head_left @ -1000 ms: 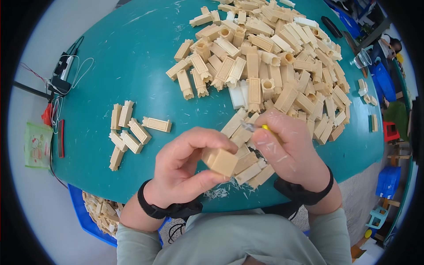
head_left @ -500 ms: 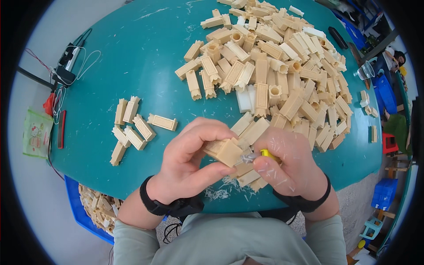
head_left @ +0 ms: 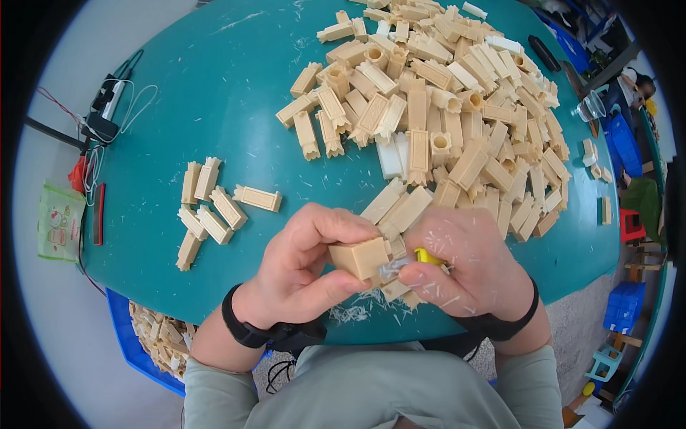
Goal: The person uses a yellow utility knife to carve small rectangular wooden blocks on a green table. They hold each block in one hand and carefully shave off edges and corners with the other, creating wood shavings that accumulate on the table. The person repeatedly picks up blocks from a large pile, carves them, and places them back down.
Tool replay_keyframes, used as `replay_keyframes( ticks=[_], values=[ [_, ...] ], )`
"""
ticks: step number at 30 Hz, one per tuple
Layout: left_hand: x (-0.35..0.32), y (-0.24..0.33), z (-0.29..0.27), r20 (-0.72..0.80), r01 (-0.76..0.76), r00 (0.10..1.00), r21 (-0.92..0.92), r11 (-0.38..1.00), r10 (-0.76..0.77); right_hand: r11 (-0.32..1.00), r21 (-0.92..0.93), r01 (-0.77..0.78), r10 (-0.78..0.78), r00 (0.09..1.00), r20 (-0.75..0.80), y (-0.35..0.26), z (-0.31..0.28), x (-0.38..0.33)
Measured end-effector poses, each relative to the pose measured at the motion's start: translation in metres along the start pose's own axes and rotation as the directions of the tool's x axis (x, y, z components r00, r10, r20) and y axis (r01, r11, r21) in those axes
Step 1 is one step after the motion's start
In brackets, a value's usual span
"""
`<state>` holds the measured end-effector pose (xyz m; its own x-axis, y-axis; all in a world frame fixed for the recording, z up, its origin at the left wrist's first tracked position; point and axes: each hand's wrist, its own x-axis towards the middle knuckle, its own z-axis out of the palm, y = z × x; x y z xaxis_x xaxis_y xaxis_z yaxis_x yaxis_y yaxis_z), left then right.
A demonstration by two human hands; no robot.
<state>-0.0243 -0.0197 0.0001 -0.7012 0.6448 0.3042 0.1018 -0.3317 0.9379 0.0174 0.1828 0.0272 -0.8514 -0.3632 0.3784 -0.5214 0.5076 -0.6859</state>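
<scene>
Nearest, a grey-green lap, and a blue crate (head_left: 146, 350) of beige pieces under the table's near-left edge. Above the rim, left hand (head_left: 304, 272) pinching a beige plastic block (head_left: 361, 257) between thumb and fingers; right hand (head_left: 468, 272) closed around a yellow tool (head_left: 427, 256) touching that block. White shavings (head_left: 350, 312) strewn below. Round teal table (head_left: 214, 93) beyond, bearing a small group of blocks (head_left: 211, 207) at left, a large heap (head_left: 443, 107) farther right. Cables (head_left: 107, 118) at the far-left rim. Pale floor, blue bins (head_left: 623, 139) at right.
</scene>
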Motion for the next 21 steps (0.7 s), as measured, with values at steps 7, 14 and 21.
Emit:
replay_keyframes(
  ticks=[7, 14, 21],
  values=[
    [-0.002, 0.004, -0.002, 0.192, 0.091, 0.979, -0.13, 0.987, -0.065, 0.991, -0.131, -0.022, 0.011, 0.996, -0.084, 0.008, -0.004, 0.002],
    [0.008, 0.018, 0.007, 0.01, 0.189, 0.982, -0.113, 0.975, -0.189, 0.972, 0.118, -0.201, 0.211, 0.974, -0.08, -0.001, -0.008, 0.002],
    [0.003, 0.0, -0.001, -0.127, -0.114, 0.981, 0.214, 0.97, 0.143, 0.941, 0.134, -0.311, 0.32, 0.946, -0.055, -0.011, 0.002, 0.0]
  ],
)
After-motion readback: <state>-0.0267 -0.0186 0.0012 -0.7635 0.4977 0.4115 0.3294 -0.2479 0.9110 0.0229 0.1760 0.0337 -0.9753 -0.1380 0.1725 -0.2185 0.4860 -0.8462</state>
